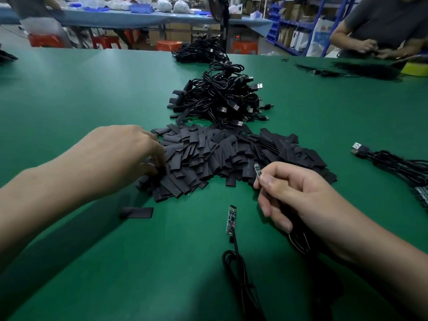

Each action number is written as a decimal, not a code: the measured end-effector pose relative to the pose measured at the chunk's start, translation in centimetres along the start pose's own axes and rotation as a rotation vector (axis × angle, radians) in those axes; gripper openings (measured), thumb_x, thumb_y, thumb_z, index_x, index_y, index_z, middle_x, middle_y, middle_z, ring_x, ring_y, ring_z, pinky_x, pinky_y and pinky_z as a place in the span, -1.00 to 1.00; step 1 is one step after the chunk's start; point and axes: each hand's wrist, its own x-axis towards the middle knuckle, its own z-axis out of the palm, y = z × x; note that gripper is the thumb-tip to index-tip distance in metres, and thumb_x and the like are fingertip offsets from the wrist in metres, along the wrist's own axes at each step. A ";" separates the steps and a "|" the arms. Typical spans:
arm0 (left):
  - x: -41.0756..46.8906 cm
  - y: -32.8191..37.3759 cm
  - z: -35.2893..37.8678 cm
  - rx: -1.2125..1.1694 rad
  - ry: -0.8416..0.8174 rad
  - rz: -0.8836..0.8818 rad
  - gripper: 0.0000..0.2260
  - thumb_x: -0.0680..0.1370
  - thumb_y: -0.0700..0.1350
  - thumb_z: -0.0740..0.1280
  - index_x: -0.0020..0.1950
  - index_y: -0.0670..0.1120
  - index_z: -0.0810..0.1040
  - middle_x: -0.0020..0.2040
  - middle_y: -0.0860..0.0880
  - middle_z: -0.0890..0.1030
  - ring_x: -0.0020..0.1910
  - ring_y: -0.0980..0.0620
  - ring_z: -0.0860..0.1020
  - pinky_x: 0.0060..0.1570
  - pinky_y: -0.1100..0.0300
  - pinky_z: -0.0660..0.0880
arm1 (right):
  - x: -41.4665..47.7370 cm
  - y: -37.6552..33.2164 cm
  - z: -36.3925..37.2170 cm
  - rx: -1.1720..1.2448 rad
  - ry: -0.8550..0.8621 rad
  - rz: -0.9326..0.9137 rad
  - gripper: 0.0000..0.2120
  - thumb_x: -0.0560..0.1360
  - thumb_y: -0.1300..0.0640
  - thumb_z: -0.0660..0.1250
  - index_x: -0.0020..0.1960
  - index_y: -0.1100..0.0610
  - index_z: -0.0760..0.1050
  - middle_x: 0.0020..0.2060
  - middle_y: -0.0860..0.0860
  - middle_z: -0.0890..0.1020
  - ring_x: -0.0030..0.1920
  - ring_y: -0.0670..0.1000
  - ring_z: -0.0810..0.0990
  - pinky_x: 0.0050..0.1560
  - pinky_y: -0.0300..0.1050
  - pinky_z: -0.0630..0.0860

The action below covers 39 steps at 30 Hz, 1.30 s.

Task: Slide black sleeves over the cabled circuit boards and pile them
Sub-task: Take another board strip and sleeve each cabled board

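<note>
Nearest: loose circuit board flat on green surface, long axis near-to-far, pin end pointing away. Its cable trails back twd the camera in a coil. To the left a single sleeve lies flat, long axis L-R.

Next, right hand: thumb + index fingers pinch a 2nd board by its lower end, tip up and tilted away-left, over the near edge of the sleeve pile. Its lead runs under the palm.

At the pile's left edge, left hand: fingers curled down onto the sleeves; can't tell if one is gripped.

Behind the pile: heap of sleeved cables, USB plugs mostly pointing right. Off right: cable bundle, plug pointing left.

Far surface: blue bins, contents unclear. Board markings too small to read.
</note>
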 end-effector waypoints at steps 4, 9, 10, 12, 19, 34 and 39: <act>0.0 -0.3 0.1 0.016 0.003 0.057 -0.85 0.59 0.12 0.30 0.10 0.24 0.63 0.03 0.27 0.61 0.07 0.15 0.59 -0.13 0.15 0.58 | -0.1 0.0 0.1 -0.022 -0.007 -0.022 -0.73 0.53 -0.07 0.31 -0.06 0.15 0.53 -0.36 0.10 0.61 -0.53 -0.06 0.36 -0.41 -0.28 0.42; 0.1 0.0 -0.4 0.105 0.104 -0.016 -0.77 0.64 0.10 0.16 0.14 0.21 0.59 0.05 0.18 0.68 -0.08 -0.03 0.67 -0.21 0.14 0.57 | -0.1 -0.1 0.1 -0.036 0.003 -0.028 -0.67 0.52 -0.08 0.30 -0.03 0.22 0.49 -0.37 0.08 0.61 -0.53 -0.06 0.36 -0.41 -0.26 0.40; 0.1 0.5 -0.5 0.053 0.141 -0.011 -0.76 0.63 0.11 0.15 0.14 0.19 0.60 0.03 0.17 0.69 -0.10 -0.05 0.67 -0.21 0.12 0.57 | -0.2 -0.1 0.0 -0.035 0.006 -0.030 -0.66 0.53 -0.08 0.31 -0.02 0.23 0.49 -0.37 0.08 0.60 -0.53 -0.06 0.36 -0.41 -0.25 0.40; 0.0 2.4 -0.8 -0.284 0.189 0.021 -0.78 0.57 0.09 0.24 0.08 0.13 0.66 -0.09 0.18 0.71 -0.17 0.05 0.68 -0.17 0.13 0.59 | -0.2 0.0 0.1 -0.032 0.012 -0.036 -0.68 0.58 -0.07 0.32 -0.02 0.22 0.49 -0.39 0.06 0.59 -0.53 -0.06 0.35 -0.41 -0.24 0.39; -1.1 9.9 1.4 -1.236 0.125 -0.041 -0.89 0.58 -0.04 0.39 0.02 0.12 0.70 -0.31 0.06 0.67 -0.34 0.18 0.60 -0.23 0.34 0.49 | -0.3 0.0 0.5 0.010 -0.025 -0.018 -0.80 0.56 -0.04 0.40 -0.19 0.01 0.54 -0.49 0.00 0.48 -0.57 -0.07 0.28 -0.49 -0.23 0.28; -2.2 10.3 1.2 -0.971 0.404 -0.020 -0.77 0.38 0.11 0.55 0.00 0.10 0.74 -0.19 0.21 0.69 -0.19 0.26 0.62 -0.13 0.37 0.51 | -0.3 0.2 0.6 -0.032 -0.002 -0.018 -0.80 0.52 -0.08 0.37 -0.20 0.01 0.58 -0.48 -0.03 0.46 -0.56 -0.09 0.31 -0.49 -0.26 0.30; -2.2 9.9 1.4 -1.119 0.397 -0.129 -0.80 0.34 0.09 0.50 -0.06 0.15 0.75 -0.20 0.27 0.69 -0.25 0.31 0.62 -0.19 0.46 0.47 | -0.4 0.0 0.0 -0.149 0.001 -0.070 -0.74 0.59 -0.06 0.24 -0.10 0.04 0.61 -0.44 -0.02 0.47 -0.47 -0.05 0.34 -0.43 -0.19 0.30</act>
